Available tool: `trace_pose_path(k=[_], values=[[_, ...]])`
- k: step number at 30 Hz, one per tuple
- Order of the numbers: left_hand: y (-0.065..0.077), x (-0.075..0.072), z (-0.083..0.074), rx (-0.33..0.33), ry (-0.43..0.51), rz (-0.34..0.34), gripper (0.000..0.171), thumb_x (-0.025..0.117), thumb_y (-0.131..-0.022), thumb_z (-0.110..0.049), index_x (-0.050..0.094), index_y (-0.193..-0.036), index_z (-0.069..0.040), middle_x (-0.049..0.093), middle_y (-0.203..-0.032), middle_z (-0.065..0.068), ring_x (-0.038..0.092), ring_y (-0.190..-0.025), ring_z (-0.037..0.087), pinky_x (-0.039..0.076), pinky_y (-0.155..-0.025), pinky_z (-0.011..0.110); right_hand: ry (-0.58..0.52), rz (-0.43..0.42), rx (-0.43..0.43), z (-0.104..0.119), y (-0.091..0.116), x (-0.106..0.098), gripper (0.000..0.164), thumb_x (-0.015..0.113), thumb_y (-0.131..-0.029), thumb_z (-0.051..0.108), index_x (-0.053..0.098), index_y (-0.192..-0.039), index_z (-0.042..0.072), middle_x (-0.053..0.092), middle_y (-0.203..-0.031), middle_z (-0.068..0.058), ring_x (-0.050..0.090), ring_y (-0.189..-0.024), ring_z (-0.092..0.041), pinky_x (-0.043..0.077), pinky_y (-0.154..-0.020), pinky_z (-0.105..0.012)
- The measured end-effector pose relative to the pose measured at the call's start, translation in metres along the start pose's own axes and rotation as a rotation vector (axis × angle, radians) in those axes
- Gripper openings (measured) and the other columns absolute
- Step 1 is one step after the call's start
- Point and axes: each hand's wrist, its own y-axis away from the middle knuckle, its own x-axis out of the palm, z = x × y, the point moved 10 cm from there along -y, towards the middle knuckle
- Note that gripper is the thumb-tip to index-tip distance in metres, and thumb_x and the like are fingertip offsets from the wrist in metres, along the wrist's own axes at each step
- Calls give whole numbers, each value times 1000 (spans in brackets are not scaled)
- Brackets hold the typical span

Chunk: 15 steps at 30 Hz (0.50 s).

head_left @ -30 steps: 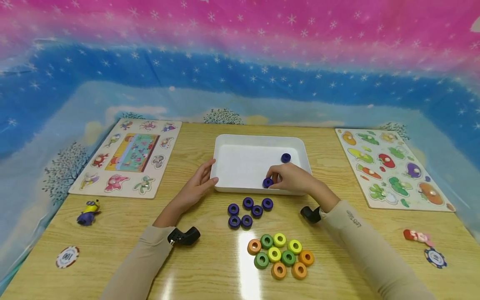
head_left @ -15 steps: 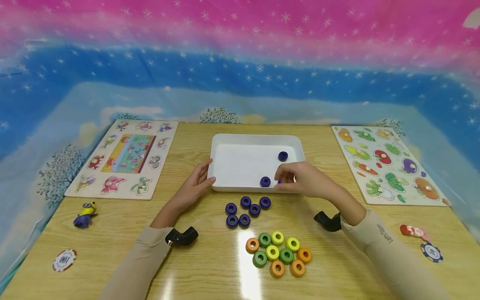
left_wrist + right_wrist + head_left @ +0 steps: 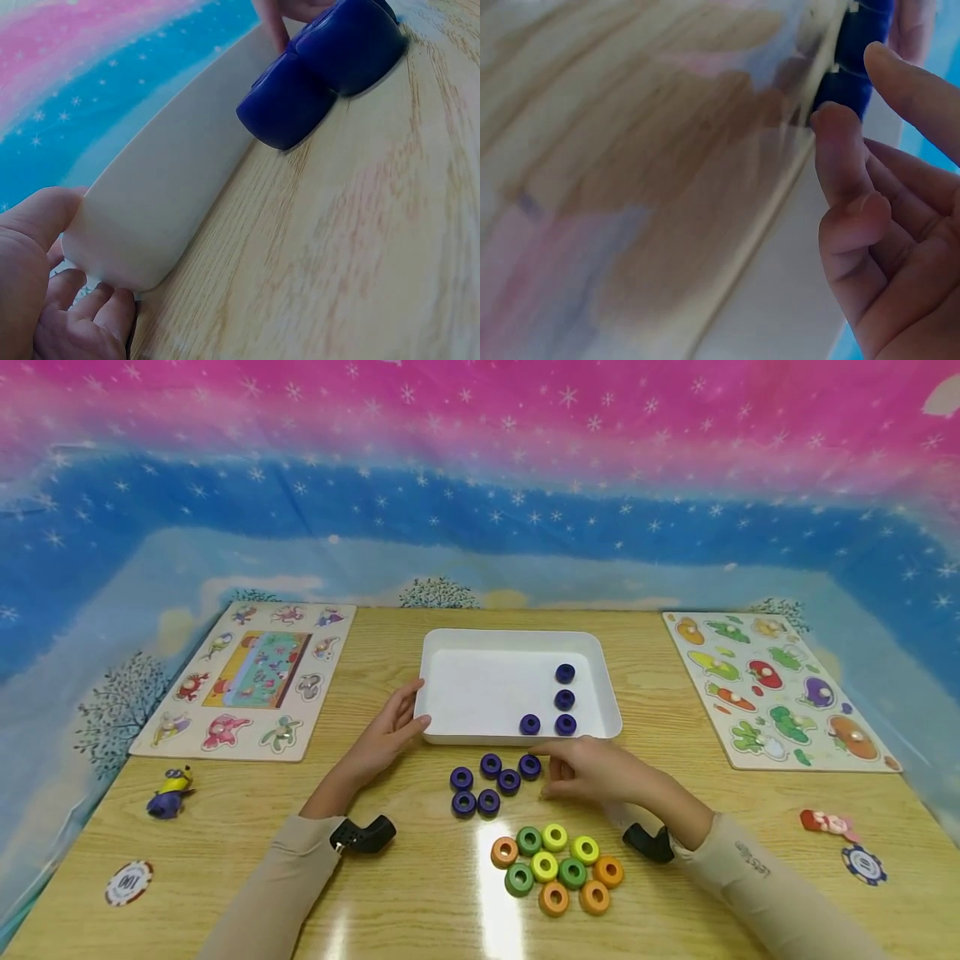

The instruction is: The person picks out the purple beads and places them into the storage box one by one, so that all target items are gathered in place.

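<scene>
Four purple rings [image 3: 565, 706] are in the tray [image 3: 480, 693], six remain outside; I see the left hand [image 3: 386, 731] gripping it, right hand [image 3: 592, 768] unclosed.

Snowflake backdrop [image 3: 480, 502] behind wooden table [image 3: 420, 877]

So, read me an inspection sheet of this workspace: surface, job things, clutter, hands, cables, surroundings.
Surface: wooden table, shiny in places.
Job things: white tray holding four purple rings; six more purple ones on the table before it.
Clutter: three green rings, three yellow rings, four orange rings, animal board, vegetable board, two small figures, two round chips.
Hands: left hand grips the tray's left end; right hand is at the nearest purple ring on the table, pinch unclear.
Cables: nothing seen.
Surroundings: snowflake cloth behind the table.
</scene>
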Motion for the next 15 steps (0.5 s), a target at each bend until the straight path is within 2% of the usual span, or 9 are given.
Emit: trace_pose_path(k=[6, 11, 15], values=[[-1, 0, 0, 6, -10, -1, 61, 50, -85, -27, 16, -135, -17, 9, -139, 3, 11, -125, 16, 19, -98, 32, 20, -18, -21, 1, -7, 4, 34, 62, -76, 33, 52, -103, 15, 48, -63, 13, 44, -53, -1, 39, -48, -18], [-1, 0, -1, 10, -12, -1, 61, 50, -85, -26, 15, -135, -16, 9, -139, 1, 11, -125, 15, 18, -98, 31, 11, -11, -41, 4, -6, 7, 26, 63, -74, 34, 52, -91, 18, 47, -64, 11, 43, -54, -1, 39, -48, -18], [0, -1, 0, 11, -21, -5, 61, 49, -85, -25, 15, -135, -14, 8, -139, 1, 10, -125, 15, 17, -98, 31, -16, 6, -8, 3, 2, -1, 25, 63, -74, 33, 53, -91, 17, 48, -66, 11, 45, -56, -3, 40, -50, -19]])
